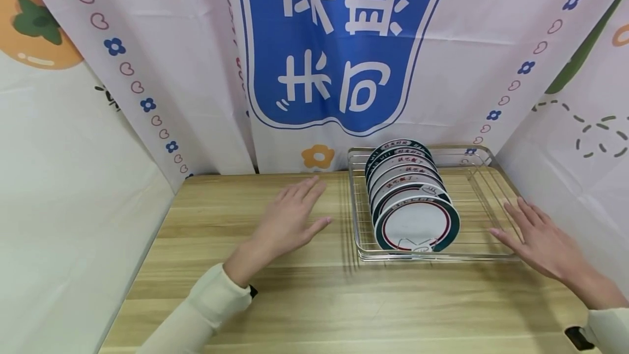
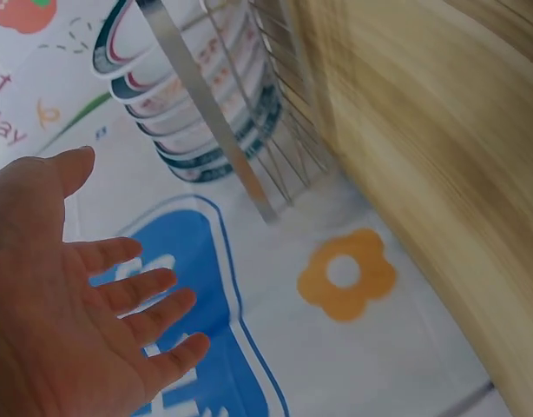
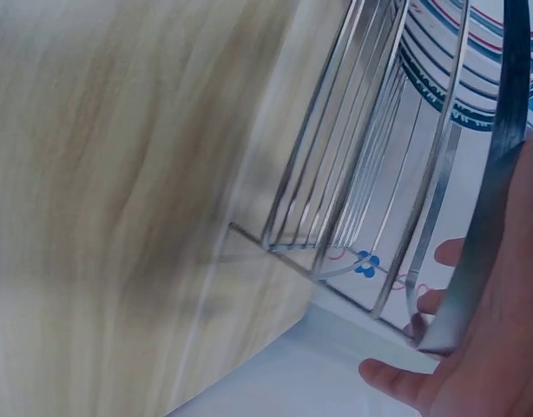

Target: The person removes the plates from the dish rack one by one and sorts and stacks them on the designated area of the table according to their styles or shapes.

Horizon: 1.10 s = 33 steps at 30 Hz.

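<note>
A silver wire rack stands at the back right of the table and holds several round plates on edge in its left part. The plates have white centres and dark green or white rims with lettering. Left of the rack, my left hand hovers with its fingers extended and holds nothing. Its palm shows bare in the left wrist view. My right hand is at the rack's right end, fingers extended. In the right wrist view, its fingers are partly hidden behind the rack's flat metal rim.
The table has a wood-grain top. A printed cloth hangs right behind the rack, and white cloth walls rise at the left and right sides. The right wall is close to the rack and my right hand.
</note>
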{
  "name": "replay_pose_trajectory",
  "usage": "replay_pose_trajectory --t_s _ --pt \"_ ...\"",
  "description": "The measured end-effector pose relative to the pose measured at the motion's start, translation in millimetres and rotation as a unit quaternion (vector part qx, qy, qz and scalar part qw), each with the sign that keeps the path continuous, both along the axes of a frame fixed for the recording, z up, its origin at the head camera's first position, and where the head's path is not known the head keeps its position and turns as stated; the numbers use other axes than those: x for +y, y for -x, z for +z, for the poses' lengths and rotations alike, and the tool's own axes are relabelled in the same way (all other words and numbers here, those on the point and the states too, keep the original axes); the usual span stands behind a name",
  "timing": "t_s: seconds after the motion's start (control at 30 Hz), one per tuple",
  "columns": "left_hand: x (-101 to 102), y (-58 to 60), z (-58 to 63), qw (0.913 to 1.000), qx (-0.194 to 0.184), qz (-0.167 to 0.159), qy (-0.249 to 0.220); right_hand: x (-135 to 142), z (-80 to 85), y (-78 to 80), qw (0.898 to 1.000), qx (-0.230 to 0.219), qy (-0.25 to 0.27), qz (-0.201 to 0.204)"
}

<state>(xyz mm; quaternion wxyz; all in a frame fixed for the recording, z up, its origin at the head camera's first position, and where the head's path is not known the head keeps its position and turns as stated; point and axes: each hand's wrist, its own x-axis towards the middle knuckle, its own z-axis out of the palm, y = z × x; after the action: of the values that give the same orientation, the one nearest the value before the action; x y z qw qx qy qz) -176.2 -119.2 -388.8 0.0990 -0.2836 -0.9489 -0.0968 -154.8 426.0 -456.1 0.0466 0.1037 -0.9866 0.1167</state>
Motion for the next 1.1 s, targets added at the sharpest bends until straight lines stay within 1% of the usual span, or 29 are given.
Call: replay_pose_trajectory --t_s 0.1,0.33,0.53,0.8,0.9,1.1 --pt "13.5 1.9 0.1 0.9998 0.002 -0.019 -0.008 1.6 -2.4 -1.6 1.000 -0.010 0.011 -0.002" --pt "40.5 3.0 0.8 0.9990 -0.010 -0.041 -0.012 4.3 -5.7 -1.9 0.999 -0.007 0.034 -0.001" --pt "59.4 3.6 0.4 0.9981 -0.011 -0.059 -0.015 3.6 -9.7 -1.8 0.999 0.014 0.037 -0.005" --pt "85.8 5.9 -2.4 0.9955 0.004 -0.091 -0.025 3.9 -11.8 -2.4 0.998 0.041 0.044 0.004" --pt "96.3 6.9 -4.2 0.9949 0.003 -0.096 -0.030 4.7 -12.6 -3.1 0.998 0.048 0.046 0.006" --pt "113.2 7.5 -8.6 0.9953 -0.034 -0.080 -0.042 5.9 -14.4 -4.3 0.996 0.066 0.058 0.007"
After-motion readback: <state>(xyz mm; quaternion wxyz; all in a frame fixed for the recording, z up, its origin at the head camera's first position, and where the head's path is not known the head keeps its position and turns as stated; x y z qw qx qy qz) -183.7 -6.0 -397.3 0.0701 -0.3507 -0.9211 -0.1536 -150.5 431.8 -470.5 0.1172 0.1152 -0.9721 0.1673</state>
